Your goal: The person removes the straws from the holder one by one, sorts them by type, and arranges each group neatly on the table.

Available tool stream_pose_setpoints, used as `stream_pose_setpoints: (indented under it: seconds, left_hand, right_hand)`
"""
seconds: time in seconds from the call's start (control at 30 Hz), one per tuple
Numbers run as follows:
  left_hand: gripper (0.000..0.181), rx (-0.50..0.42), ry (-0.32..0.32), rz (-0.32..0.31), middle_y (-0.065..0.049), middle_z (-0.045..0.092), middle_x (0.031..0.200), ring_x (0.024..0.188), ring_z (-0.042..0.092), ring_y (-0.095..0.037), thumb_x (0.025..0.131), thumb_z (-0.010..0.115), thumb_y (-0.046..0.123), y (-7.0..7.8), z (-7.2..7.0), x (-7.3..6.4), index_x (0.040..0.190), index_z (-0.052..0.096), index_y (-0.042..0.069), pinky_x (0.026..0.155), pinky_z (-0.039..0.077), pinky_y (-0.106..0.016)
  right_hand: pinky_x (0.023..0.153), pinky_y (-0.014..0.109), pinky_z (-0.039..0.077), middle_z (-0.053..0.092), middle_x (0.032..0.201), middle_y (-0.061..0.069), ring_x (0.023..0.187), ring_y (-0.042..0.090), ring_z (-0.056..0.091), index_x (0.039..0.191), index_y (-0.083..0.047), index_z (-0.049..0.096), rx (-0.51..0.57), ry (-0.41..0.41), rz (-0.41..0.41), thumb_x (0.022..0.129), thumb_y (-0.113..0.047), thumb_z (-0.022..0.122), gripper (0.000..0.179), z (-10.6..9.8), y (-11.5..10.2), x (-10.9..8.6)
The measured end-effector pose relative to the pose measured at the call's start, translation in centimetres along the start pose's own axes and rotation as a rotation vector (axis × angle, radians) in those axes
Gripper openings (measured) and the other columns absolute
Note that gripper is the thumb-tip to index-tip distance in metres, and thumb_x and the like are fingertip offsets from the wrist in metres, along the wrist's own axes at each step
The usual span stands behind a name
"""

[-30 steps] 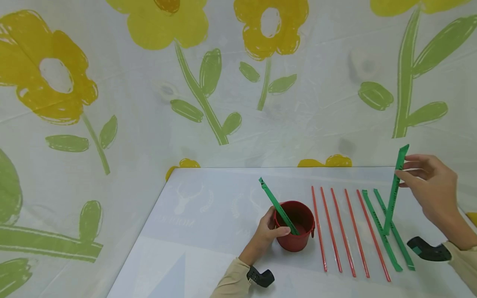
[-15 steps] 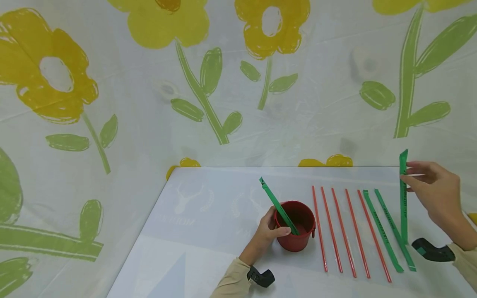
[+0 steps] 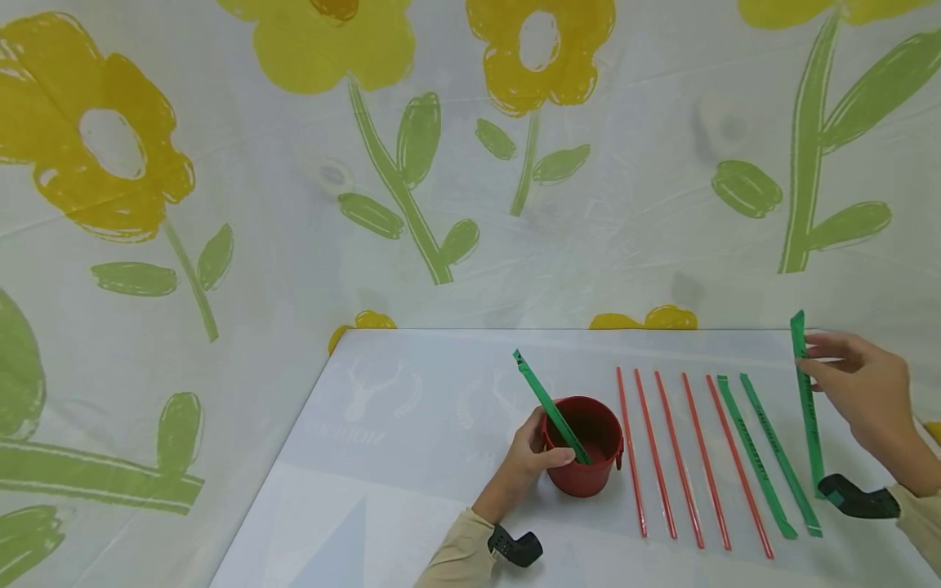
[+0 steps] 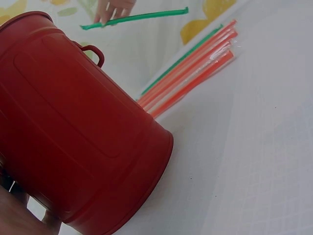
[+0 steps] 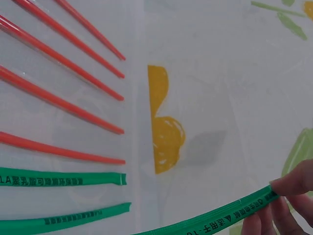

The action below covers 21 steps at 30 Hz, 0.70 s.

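My left hand (image 3: pixel 524 459) grips a small red bucket (image 3: pixel 581 480) by its left side, the thumb over the rim. A green paper-wrapped straw (image 3: pixel 546 400) leans inside the bucket and sticks out to the upper left. Over the table's right side, my right hand (image 3: pixel 867 382) pinches another green-wrapped straw (image 5: pixel 234 213) near its upper end; it hangs nearly upright. To its left lie two more green-wrapped straws (image 3: pixel 755 454), then several red straws (image 3: pixel 667 449) in a row. In the left wrist view the bucket (image 4: pixel 80 112) hides most of my left hand.
The white table (image 3: pixel 412 457) carries faint printed marks on its left part. A white curtain (image 3: pixel 625 229) with yellow flowers and green leaves hangs behind its far edge. Dark wrist devices (image 3: pixel 515 547) sit on both wrists.
My right hand has moved slightly right and down with its green-wrapped straw. The straw's lower end has swung right, past the two lying green ones. The left hand and bucket have stayed still.
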State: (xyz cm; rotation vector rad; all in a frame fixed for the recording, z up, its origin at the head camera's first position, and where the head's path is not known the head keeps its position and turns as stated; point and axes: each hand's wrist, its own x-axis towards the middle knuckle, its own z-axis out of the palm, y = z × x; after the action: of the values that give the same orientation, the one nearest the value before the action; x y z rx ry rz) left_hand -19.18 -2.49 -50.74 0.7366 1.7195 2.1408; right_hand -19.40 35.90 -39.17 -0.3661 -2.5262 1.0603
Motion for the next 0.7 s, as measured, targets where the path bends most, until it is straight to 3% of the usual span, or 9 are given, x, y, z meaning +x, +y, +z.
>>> stream_pose_setpoints:
  seconds: [0.2,0.4,0.6,0.7]
  left_hand:
    - [0.062,-0.013,0.005,0.022,-0.007,0.045,0.137,0.125,0.042,-0.024,0.086,0.064,0.029,-0.3,0.0,0.0,0.14,0.036,0.016,0.096,0.045,-0.034]
    - [0.062,-0.015,0.006,0.014,-0.008,0.046,0.136,0.124,0.042,-0.024,0.086,0.063,0.026,0.3,0.2,-0.1,0.14,0.035,0.014,0.096,0.045,-0.034]
    - [0.061,-0.017,-0.015,0.006,-0.012,0.044,0.137,0.125,0.041,-0.026,0.086,0.062,0.023,2.5,0.8,-0.5,0.14,0.034,0.01,0.096,0.045,-0.033]
    - [0.062,-0.012,-0.014,0.006,-0.013,0.044,0.138,0.126,0.04,-0.028,0.086,0.062,0.024,2.3,0.7,-0.5,0.14,0.034,0.01,0.095,0.045,-0.033]
  right_hand:
    - [0.052,0.007,0.04,0.052,0.116,0.029,0.067,-0.008,0.041,0.128,0.009,0.049,-0.022,-0.044,0.019,0.095,-0.016,0.054,0.042,0.3,1.2,0.3]
    - [0.05,0.01,0.04,0.051,0.118,0.033,0.07,0.002,0.047,0.127,0.013,0.048,-0.059,-0.077,0.062,0.094,-0.011,0.053,0.041,1.0,2.9,0.9]
    - [0.047,0.013,0.042,0.049,0.116,0.037,0.085,0.038,0.056,0.125,0.016,0.046,-0.073,-0.126,0.093,0.092,-0.008,0.053,0.041,1.8,4.6,1.3]
    - [0.049,0.017,0.044,0.049,0.114,0.038,0.09,0.044,0.055,0.124,0.018,0.045,-0.094,-0.168,0.1,0.092,-0.007,0.053,0.042,2.1,5.4,1.4]
